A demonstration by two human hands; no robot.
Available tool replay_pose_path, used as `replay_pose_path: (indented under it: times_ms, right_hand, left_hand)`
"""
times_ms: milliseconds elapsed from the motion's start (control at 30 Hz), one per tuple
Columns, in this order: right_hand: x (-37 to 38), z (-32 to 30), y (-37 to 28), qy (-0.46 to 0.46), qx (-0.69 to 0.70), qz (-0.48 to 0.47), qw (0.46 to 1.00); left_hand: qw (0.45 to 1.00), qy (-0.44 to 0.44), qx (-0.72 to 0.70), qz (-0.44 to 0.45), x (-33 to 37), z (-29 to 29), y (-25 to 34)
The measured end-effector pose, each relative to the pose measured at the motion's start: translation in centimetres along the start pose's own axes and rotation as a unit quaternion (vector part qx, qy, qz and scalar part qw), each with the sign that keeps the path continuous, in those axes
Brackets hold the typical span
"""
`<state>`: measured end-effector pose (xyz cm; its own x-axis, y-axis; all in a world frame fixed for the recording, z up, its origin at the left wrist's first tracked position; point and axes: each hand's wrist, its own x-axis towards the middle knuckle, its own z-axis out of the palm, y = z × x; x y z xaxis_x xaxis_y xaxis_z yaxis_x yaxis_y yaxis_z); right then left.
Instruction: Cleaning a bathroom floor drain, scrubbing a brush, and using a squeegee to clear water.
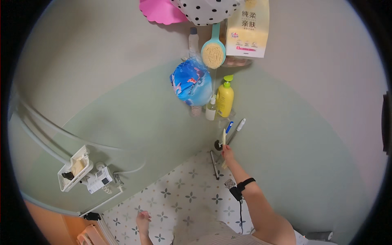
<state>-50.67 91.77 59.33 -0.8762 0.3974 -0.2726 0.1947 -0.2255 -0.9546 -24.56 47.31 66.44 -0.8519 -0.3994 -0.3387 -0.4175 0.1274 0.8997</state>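
While the right hand (pixel 228 153) is gripping a slim cream stick (pixel 224 136) with its fingers closed round it, the stick is staying close to the far corner of the patterned floor (pixel 175 196). Just beside it, a blue handle (pixel 229 127) and a white handle (pixel 241 124) are showing. The left hand (pixel 143 222) is hanging empty near the floor's left edge, fingers loosely curled. Above that far corner, a yellow pump bottle (pixel 225 100) is standing beside a small pump bottle (pixel 210 109).

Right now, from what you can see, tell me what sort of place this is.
Most likely a shower area: a pump bottle, a bath brush, and what looks like a shower unit.
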Motion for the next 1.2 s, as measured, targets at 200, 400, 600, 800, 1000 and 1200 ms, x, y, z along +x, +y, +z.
replay_pose_path:
  times_ms: [200,400,600,800,1000,1200]
  right_hand:
    - [4.2,1.3,1.0,0.047,-0.143,-0.027,0.988]
    - [5.5,0.9,2.0,0.08,-0.225,-0.04,0.97]
    - [6.0,1.0,2.5,0.117,-0.188,-0.058,0.973]
    - [6.4,0.6,3.6,0.14,-0.261,-0.056,0.954]
    - [7.9,-1.2,5.3,0.183,-0.215,-0.072,0.956]
    - [3.6,3.8,2.3,0.096,-0.16,-0.014,0.982]
  left_hand:
    - [0.998,0.043,0.032,-0.017,0.2,1.6,-0.7]
    - [0.998,0.05,0.039,-0.014,0.7,3.3,-0.2]
    - [0.998,0.034,0.045,-0.009,1.4,3.9,-0.6]
    - [0.997,0.027,0.066,-0.022,1.5,3.8,-0.1]
    - [0.998,0.01,0.06,-0.021,2.2,4.3,-0.2]
    - [0.995,0.057,0.076,-0.035,0.1,1.7,-0.8]
